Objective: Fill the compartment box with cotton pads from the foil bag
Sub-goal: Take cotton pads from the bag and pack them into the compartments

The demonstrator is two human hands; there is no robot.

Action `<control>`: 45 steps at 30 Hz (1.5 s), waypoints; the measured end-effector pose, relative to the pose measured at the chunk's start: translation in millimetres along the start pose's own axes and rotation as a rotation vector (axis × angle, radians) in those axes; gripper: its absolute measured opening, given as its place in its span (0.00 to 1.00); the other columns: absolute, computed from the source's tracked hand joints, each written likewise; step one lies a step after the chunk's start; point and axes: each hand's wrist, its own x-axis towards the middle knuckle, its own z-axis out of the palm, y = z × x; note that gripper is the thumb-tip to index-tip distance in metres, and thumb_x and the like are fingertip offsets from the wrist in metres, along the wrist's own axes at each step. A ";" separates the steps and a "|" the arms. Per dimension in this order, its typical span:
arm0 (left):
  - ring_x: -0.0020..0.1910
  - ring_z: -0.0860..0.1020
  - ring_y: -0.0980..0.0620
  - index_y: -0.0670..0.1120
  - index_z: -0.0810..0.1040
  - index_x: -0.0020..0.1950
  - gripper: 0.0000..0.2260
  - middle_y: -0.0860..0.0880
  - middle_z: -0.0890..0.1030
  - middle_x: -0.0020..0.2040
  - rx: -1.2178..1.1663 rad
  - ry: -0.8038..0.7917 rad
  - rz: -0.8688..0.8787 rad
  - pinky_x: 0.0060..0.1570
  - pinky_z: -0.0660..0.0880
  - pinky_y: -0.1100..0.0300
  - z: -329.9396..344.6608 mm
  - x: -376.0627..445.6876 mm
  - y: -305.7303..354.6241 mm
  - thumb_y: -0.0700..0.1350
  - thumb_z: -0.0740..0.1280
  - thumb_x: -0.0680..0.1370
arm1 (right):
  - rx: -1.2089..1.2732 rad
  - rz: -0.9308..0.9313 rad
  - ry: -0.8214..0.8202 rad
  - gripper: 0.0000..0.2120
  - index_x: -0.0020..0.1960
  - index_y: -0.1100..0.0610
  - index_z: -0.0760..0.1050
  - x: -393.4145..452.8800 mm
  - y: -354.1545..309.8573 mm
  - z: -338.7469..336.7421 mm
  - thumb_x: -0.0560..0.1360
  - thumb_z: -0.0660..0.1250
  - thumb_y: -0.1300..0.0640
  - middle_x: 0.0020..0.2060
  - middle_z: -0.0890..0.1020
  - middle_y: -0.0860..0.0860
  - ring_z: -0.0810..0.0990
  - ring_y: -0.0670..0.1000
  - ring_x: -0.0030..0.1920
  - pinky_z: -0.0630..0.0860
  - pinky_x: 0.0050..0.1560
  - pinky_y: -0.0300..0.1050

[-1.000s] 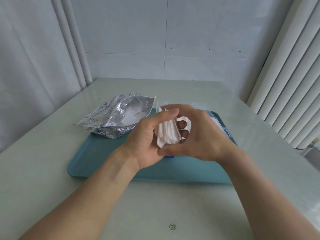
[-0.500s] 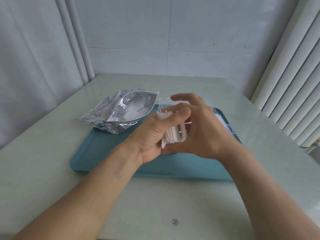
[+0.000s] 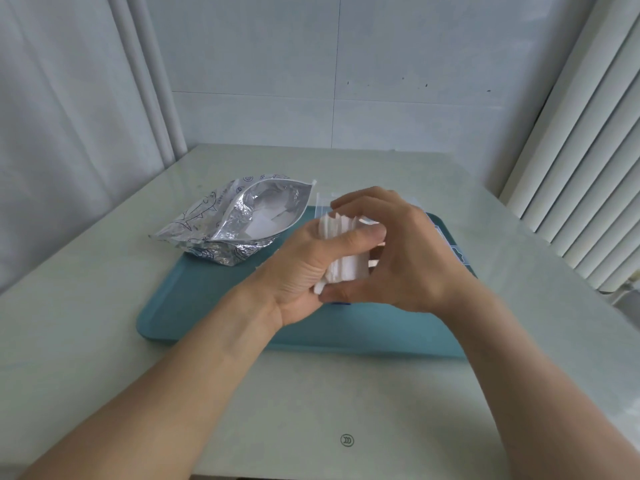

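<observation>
Both hands grip pads (image 3: 346, 247) stack between them: left hand (image 3: 304, 271) thumb across, right hand (image 3: 405, 251) cupping. Stack on edge, long axis near-upright. Bag (image 3: 239, 223) left of hands, mouth facing hands; box (image 3: 450, 244) mostly hidden behind right hand.

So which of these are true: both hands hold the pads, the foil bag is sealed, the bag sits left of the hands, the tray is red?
1. Both hands hold the pads. True: left hand and right hand grip the stack.
2. The foil bag is sealed. False: its mouth gapes open.
3. The bag sits left of the hands. True.
4. The tray is red. False: it is teal.
</observation>
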 end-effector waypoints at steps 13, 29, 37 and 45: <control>0.50 0.83 0.49 0.45 0.82 0.54 0.10 0.45 0.83 0.49 -0.098 0.008 -0.121 0.50 0.79 0.55 -7.2 2.0 -0.5 0.43 0.70 0.73 | -0.188 0.016 -0.086 0.39 0.61 0.49 0.77 -1.1 -1.2 3.1 0.52 0.82 0.41 0.57 0.76 0.45 0.74 0.49 0.59 0.74 0.59 0.56; 0.40 0.75 0.45 0.37 0.73 0.59 0.20 0.40 0.73 0.46 0.103 -0.254 -0.229 0.35 0.73 0.59 -10.4 -2.6 0.3 0.28 0.60 0.68 | 0.393 0.290 -0.291 0.20 0.62 0.53 0.79 -4.1 2.0 -31.4 0.72 0.69 0.50 0.46 0.84 0.48 0.82 0.45 0.39 0.74 0.43 0.37; 0.60 0.76 0.29 0.38 0.69 0.70 0.27 0.33 0.75 0.56 -0.036 -0.380 -0.183 0.67 0.73 0.49 -9.0 -4.0 1.4 0.28 0.58 0.71 | 0.596 0.227 -0.156 0.09 0.43 0.63 0.78 -1.7 5.2 -26.4 0.68 0.77 0.59 0.46 0.84 0.62 0.81 0.59 0.32 0.77 0.32 0.45; 0.35 0.78 0.48 0.39 0.81 0.52 0.15 0.45 0.82 0.41 0.378 0.136 0.066 0.29 0.70 0.60 -16.7 -2.2 15.0 0.39 0.65 0.67 | 0.441 0.684 0.021 0.12 0.60 0.65 0.77 -0.6 34.9 -51.6 0.79 0.67 0.62 0.46 0.84 0.60 0.83 0.57 0.40 0.82 0.39 0.49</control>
